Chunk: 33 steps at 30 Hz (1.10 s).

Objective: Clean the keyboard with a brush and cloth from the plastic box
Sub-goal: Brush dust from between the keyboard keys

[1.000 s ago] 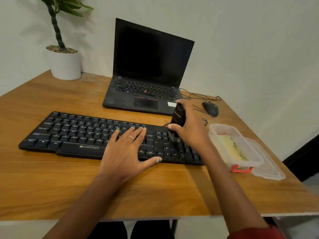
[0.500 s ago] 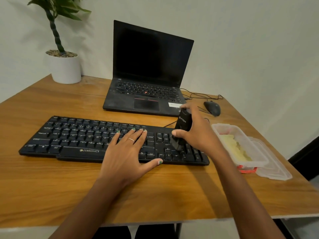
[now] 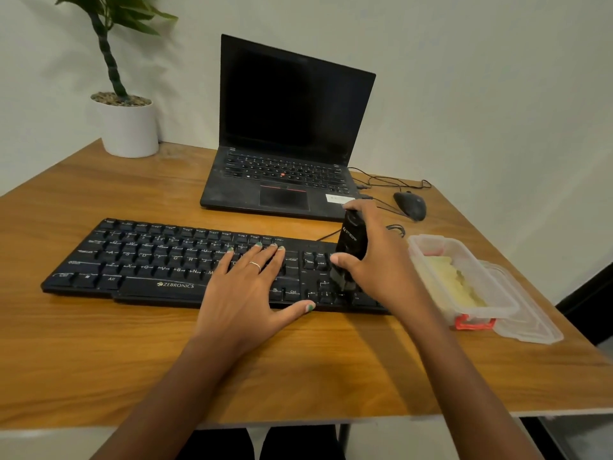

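Observation:
A black Zebronics keyboard (image 3: 149, 257) lies across the wooden table. My left hand (image 3: 247, 290) rests flat on its right-middle keys, fingers straight and spread. My right hand (image 3: 378, 260) grips a black brush (image 3: 351, 242) upright, its grey bristles down on the keys near the arrow cluster at the keyboard's right end. A clear plastic box (image 3: 497, 293) stands open to the right of the keyboard with a yellow cloth (image 3: 454, 283) inside.
An open black laptop (image 3: 285, 134) sits behind the keyboard. A black mouse (image 3: 409, 205) and cables lie at the back right. The box's clear lid (image 3: 530, 323) lies beside the box near the table's right edge. A white potted plant (image 3: 127, 127) stands back left.
My right hand has moved the brush a little to the right and toward me along the keyboard's right end. The left hand stays on the keys. The camera has tilted slightly.

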Available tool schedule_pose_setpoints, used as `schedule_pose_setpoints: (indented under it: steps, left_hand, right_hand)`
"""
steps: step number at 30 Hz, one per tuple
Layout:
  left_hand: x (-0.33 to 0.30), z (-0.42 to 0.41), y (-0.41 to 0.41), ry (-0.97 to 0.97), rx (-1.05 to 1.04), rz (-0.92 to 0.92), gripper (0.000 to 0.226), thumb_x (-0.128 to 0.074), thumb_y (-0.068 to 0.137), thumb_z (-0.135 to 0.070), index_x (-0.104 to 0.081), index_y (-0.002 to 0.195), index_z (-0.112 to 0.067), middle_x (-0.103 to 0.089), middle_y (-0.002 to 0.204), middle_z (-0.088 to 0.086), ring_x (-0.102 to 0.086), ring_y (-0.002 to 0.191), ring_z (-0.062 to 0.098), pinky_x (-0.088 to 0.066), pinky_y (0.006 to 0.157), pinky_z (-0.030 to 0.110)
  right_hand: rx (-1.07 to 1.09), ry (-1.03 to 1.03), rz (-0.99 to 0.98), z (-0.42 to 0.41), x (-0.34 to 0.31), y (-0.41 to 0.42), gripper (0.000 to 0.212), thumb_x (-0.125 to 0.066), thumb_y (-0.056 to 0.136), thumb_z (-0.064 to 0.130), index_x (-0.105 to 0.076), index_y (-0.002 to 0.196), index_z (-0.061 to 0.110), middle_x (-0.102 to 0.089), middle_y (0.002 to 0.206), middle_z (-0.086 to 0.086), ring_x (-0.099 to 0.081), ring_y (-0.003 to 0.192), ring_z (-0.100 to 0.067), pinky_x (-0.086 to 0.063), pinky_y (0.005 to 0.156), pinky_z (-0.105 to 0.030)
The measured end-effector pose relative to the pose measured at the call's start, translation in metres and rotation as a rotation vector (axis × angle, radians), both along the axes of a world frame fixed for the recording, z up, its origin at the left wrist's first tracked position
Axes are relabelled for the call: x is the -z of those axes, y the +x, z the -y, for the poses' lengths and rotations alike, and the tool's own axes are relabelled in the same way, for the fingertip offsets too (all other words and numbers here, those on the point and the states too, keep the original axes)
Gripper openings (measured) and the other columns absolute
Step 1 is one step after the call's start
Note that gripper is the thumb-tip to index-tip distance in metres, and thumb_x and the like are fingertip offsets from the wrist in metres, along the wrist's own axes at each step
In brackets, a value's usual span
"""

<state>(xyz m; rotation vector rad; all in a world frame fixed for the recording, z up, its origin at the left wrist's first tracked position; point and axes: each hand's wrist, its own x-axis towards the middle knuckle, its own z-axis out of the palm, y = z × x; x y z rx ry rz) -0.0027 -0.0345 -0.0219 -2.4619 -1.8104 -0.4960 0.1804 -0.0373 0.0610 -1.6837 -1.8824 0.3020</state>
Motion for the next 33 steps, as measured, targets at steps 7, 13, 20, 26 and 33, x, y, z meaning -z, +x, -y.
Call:
schedule_pose_setpoints:
  steps: [7, 13, 20, 26, 33]
  left_hand:
    - [-0.001, 0.001, 0.001, -0.022, 0.002, -0.009, 0.110, 0.007, 0.064, -0.088, -0.009, 0.154, -0.028, -0.015, 0.160, -0.008, -0.008, 0.148, 0.010, -0.002, 0.119, 0.039]
    - [0.001, 0.001, 0.001, -0.012, 0.004, -0.006, 0.107, 0.002, 0.068, -0.088, -0.016, 0.154, -0.026, -0.020, 0.159, -0.006, -0.013, 0.147, 0.012, -0.006, 0.120, 0.041]
    - [0.001, 0.000, 0.001, -0.010, 0.004, -0.016, 0.106, 0.001, 0.069, -0.088, -0.016, 0.154, -0.026, -0.020, 0.159, -0.006, -0.014, 0.147, 0.012, -0.005, 0.119, 0.040]
    - [0.000, -0.001, 0.001, -0.033, 0.001, -0.035, 0.108, 0.009, 0.064, -0.087, -0.007, 0.154, -0.029, -0.011, 0.161, -0.008, -0.005, 0.148, 0.010, -0.002, 0.120, 0.039]
    - [-0.002, 0.002, 0.001, -0.027, -0.002, -0.020, 0.109, 0.009, 0.064, -0.087, -0.009, 0.154, -0.028, -0.013, 0.161, -0.008, -0.006, 0.148, 0.010, -0.002, 0.120, 0.039]
  right_hand:
    - [-0.021, -0.156, -0.107, 0.001, -0.005, 0.017, 0.067, -0.075, 0.077, 0.020, -0.032, 0.125, 0.038, -0.053, 0.111, 0.007, -0.059, 0.100, -0.017, -0.056, 0.082, -0.038]
    - [0.041, 0.119, -0.180, 0.004, 0.014, 0.002, 0.067, -0.073, 0.080, 0.019, -0.032, 0.129, 0.038, -0.056, 0.111, 0.009, -0.059, 0.102, -0.014, -0.056, 0.081, -0.039]
    - [-0.011, 0.026, -0.070, 0.003, 0.007, 0.003, 0.068, -0.073, 0.080, 0.021, -0.029, 0.129, 0.041, -0.057, 0.118, 0.003, -0.058, 0.105, -0.018, -0.055, 0.082, -0.041]
    - [-0.065, -0.117, -0.044, 0.009, -0.005, 0.013, 0.068, -0.075, 0.078, 0.021, -0.031, 0.127, 0.039, -0.051, 0.110, 0.009, -0.057, 0.101, -0.016, -0.056, 0.081, -0.039]
    - [0.049, 0.001, -0.179, 0.009, 0.005, 0.007, 0.067, -0.075, 0.078, 0.023, -0.032, 0.128, 0.038, -0.056, 0.102, 0.007, -0.060, 0.095, -0.016, -0.056, 0.078, -0.036]
